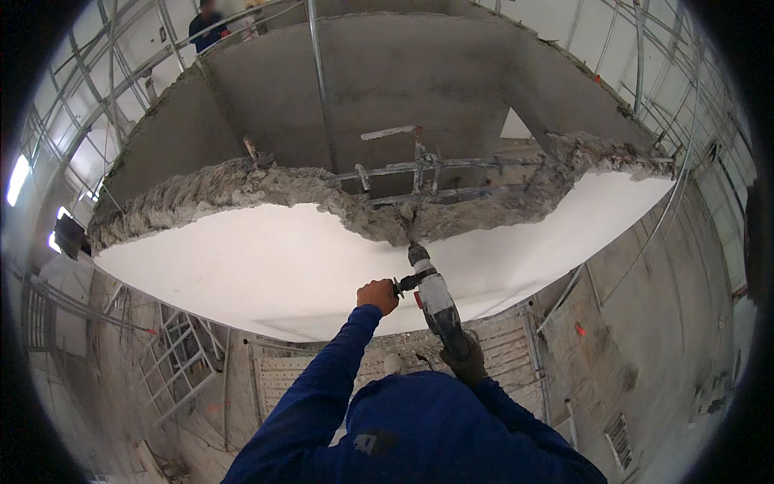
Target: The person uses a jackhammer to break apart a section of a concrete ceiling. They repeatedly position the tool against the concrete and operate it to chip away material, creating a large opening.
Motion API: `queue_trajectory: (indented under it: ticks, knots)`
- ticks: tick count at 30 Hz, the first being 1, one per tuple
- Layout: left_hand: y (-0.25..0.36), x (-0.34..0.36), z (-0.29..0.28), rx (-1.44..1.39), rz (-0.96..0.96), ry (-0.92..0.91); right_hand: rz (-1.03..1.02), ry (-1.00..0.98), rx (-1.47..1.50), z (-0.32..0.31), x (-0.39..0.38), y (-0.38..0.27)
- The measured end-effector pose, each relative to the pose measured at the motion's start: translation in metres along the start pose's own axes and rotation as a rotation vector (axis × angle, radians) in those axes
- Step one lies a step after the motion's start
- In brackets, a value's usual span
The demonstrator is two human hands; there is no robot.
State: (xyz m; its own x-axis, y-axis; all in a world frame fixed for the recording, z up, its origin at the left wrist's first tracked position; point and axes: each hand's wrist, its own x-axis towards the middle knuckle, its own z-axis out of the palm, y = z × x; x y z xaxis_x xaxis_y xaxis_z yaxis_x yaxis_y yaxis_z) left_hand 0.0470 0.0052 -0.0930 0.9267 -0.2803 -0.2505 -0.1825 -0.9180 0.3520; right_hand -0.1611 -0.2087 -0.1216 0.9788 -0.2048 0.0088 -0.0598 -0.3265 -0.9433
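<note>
With both hands I hold a rotary hammer drill (pixel 436 300), dusty white and dark, its chuck pointing away from me. My left hand (pixel 379 296) is wrapped round the side handle just left of the tool's body. At the rear grip, my right hand (pixel 465 360) is closed, partly hidden by the tool. The bit meets the broken edge of a concrete wall (pixel 476 222), whose smooth white face (pixel 266 254) is on my side. Steel reinforcing bars (pixel 439 165) lie exposed in the gap beyond the bit.
A perforated scaffold platform (pixel 322 377) lies below me. Grey concrete walls (pixel 387 73) enclose a hollow beyond the broken edge, crossed by a metal pole (pixel 320 81). Scaffold tubes (pixel 105 48) stand at both sides. Another person (pixel 207 27) is at the far left. A metal frame (pixel 179 363) stands lower left.
</note>
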Motion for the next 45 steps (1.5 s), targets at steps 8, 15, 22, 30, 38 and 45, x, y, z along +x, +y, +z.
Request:
queue_trajectory:
  ticks: [8,15,22,30,38,45]
  knots:
    - [-0.017,0.006,0.000,-0.013,0.070,-0.030,-0.103,0.017,-0.299,0.008,-0.007,-0.017]
    - [-0.033,-0.016,-0.022,-0.048,0.249,0.031,-0.046,-0.022,-0.083,0.007,-0.018,-0.015]
    - [-0.130,-0.176,0.106,-0.414,-0.265,0.568,0.084,-0.008,0.140,-0.034,-0.009,0.051]
    - [-0.185,-0.542,0.335,-0.500,-1.060,-0.507,-0.077,0.020,-0.028,-0.007,-0.001,-0.002]
    - [-0.203,-0.370,0.200,-0.634,-0.706,0.109,-0.011,0.014,0.048,0.024,-0.003,-0.056]
    - [-0.075,-0.098,-0.093,-0.444,0.475,0.435,0.049,0.047,0.009,0.017,-0.005,-0.090]
